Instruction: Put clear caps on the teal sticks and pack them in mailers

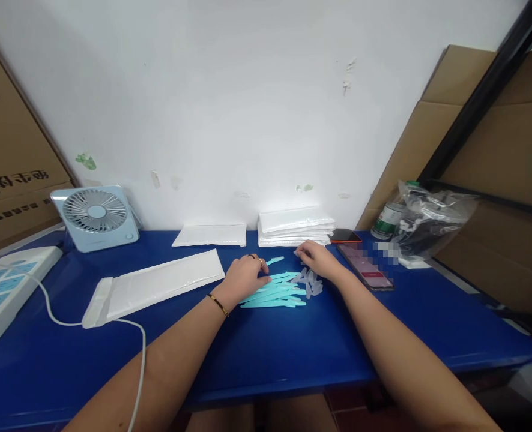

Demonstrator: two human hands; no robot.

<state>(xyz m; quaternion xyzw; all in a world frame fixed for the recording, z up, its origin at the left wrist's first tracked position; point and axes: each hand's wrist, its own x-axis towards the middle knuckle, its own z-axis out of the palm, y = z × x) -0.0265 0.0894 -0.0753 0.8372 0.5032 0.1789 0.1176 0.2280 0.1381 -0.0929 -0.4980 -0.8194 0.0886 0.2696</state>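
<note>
My left hand [245, 277] is closed around a slim turquoise eyebrow razor [275, 260], whose end sticks out past the fingertips to the right. Under and beside that hand lies a loose pile of similar turquoise razors [277, 296], most pointing left to right. My right hand [316, 258] pinches a small translucent plastic cap [296, 253], mostly hidden by the fingers. Just below its fingers, more translucent caps [311, 283] are heaped against the pile's right end.
White padded mailers [295, 225] are stacked by the wall, with another mailer [209, 235] to their left and a long one [158, 282] nearer. A phone [367, 268], bottle [386, 219] and plastic bag [437, 219] stand right; a fan [97, 213], power strip [11, 288] and white cable [142, 348] left.
</note>
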